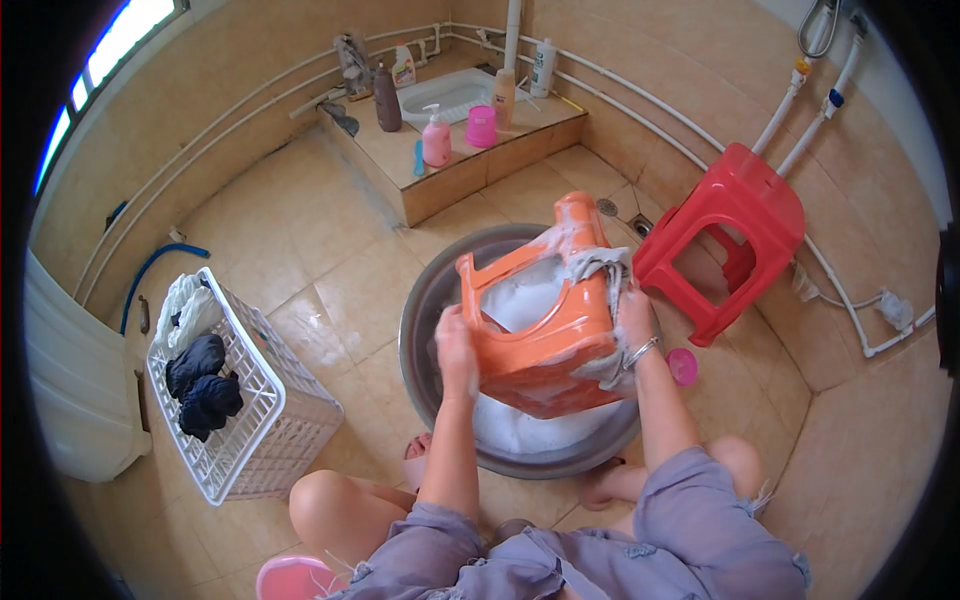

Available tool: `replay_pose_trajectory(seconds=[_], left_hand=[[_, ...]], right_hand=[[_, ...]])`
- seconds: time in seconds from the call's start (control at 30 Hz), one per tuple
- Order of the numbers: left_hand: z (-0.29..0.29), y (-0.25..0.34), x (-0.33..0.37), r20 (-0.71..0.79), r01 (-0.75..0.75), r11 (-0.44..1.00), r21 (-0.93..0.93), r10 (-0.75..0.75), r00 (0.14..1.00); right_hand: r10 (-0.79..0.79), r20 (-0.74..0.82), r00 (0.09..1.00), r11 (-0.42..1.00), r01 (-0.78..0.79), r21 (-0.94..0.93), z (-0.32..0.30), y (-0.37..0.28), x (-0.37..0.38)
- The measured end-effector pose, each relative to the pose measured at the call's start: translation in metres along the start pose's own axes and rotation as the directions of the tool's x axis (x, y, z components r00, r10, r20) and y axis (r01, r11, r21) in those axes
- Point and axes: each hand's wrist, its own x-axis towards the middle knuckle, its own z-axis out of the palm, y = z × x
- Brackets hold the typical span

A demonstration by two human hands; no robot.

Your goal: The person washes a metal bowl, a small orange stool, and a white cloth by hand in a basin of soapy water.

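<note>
An orange plastic stool [550,338] is tipped on its side over a wide grey metal basin [411,330], with white suds [530,428] in it. My left hand [456,350] is closed on the stool's left edge. On the other side my right hand [632,318], with a bracelet at the wrist, grips a wet grey cloth [604,264] pressed against the stool. Foam streaks the stool's legs and side. The fingertips of my right hand are partly hidden by the cloth.
A red stool [745,215] leans at the right wall. On the left stands a white laundry basket [275,400] with dark clothes [205,385]. Bottles, a pink pump bottle [436,142] and a pink cup [481,127] sit on the tiled ledge [400,195]. A pink bucket [290,578] is near my left knee.
</note>
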Motion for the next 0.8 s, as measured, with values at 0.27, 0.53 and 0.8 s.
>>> replay_pose_trajectory(seconds=[0.27, 0.53, 0.8], left_hand=[[0.008, -0.036, -0.021, 0.102, -0.033, 0.777, 0.629, -0.041, 0.994], [-0.041, -0.122, -0.041, -0.116, 0.175, 0.984, 0.02, -0.172, 0.978], [-0.021, -0.072, -0.024, 0.027, 0.187, 0.976, 0.116, -0.191, 0.981]], right_hand=[[0.177, 0.21, 0.962, 0.984, -0.169, -0.057, 0.052, -0.082, -0.048], [-0.252, 0.298, 0.921, 0.957, 0.283, -0.066, 0.081, -0.068, -0.116], [0.225, 0.294, 0.929, 0.962, -0.163, -0.219, 0.06, -0.091, -0.083]])
